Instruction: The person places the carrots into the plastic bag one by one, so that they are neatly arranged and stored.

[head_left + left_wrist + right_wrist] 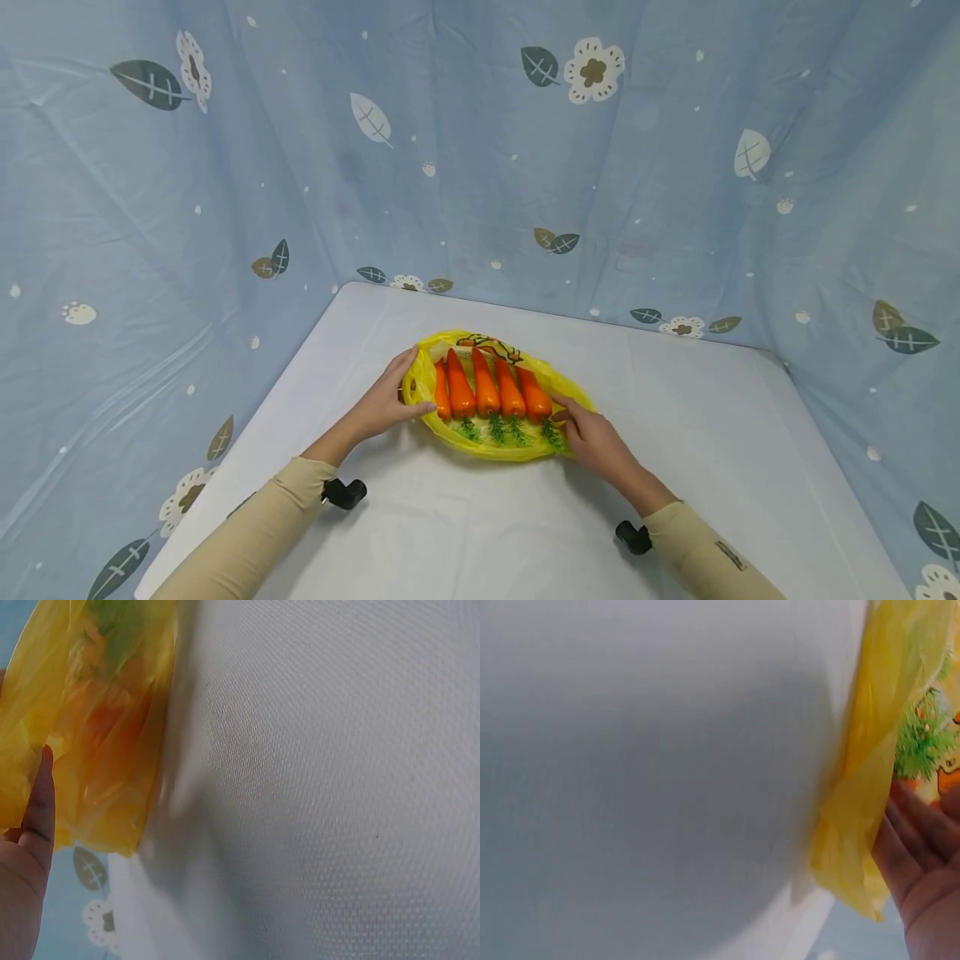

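Several orange carrots with green tops lie side by side on a yellow plastic bag, its edges standing up around them. My left hand grips the bag's left edge, thumb inside and other fingers at the outer side. The left wrist view shows a finger against the yellow plastic. At the bag's right side, my right hand reaches over the edge, its fingertips at the rightmost carrot. Extended fingers appear beside a green top in the right wrist view.
A white-covered table lies beneath the bag. Blue curtain with leaf and flower prints hangs behind and along both sides. Black camera mounts stick out from both sleeves.
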Tool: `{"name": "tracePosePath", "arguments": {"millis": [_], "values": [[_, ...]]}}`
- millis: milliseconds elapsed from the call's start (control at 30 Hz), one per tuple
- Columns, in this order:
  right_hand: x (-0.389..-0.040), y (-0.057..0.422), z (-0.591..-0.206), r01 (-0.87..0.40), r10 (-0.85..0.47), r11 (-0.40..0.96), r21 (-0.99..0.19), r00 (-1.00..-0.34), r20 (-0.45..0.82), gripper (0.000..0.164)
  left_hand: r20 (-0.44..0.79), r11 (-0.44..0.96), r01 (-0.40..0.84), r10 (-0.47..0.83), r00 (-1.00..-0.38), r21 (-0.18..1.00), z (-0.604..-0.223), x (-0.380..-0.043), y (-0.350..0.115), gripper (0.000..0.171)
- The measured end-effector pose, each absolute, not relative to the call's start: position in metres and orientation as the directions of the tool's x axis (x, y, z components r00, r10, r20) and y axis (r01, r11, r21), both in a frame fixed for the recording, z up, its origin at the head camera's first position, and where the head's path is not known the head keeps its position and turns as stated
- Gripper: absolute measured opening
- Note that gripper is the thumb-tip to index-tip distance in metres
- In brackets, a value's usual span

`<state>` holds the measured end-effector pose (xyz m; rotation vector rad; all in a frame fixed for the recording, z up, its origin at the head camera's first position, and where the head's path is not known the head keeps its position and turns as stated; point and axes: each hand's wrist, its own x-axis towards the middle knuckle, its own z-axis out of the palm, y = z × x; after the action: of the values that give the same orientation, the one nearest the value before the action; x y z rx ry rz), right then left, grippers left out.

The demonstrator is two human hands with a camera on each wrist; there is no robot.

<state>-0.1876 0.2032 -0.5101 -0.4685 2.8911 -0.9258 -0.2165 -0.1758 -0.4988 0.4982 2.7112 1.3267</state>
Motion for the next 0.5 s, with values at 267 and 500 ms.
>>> {"name": "tracePosePath", "arguments": {"millis": [267, 500], "values": [[-0.178, 0.216, -0.504, -0.376, -0.459, 0.759, -0.532, -0.888, -0.028, 0.084, 0.071, 0.571, 0.259, 0.329, -0.941, 0.779, -0.497, -0.217, -0.176, 0.106], [-0.179, 0.223, -0.51, -0.448, -0.51, 0.765, -0.463, -0.86, -0.01, 0.093, 0.071, 0.569, 0.254, 0.323, -0.944, 0.782, -0.497, -0.216, -0.175, 0.105]]}}
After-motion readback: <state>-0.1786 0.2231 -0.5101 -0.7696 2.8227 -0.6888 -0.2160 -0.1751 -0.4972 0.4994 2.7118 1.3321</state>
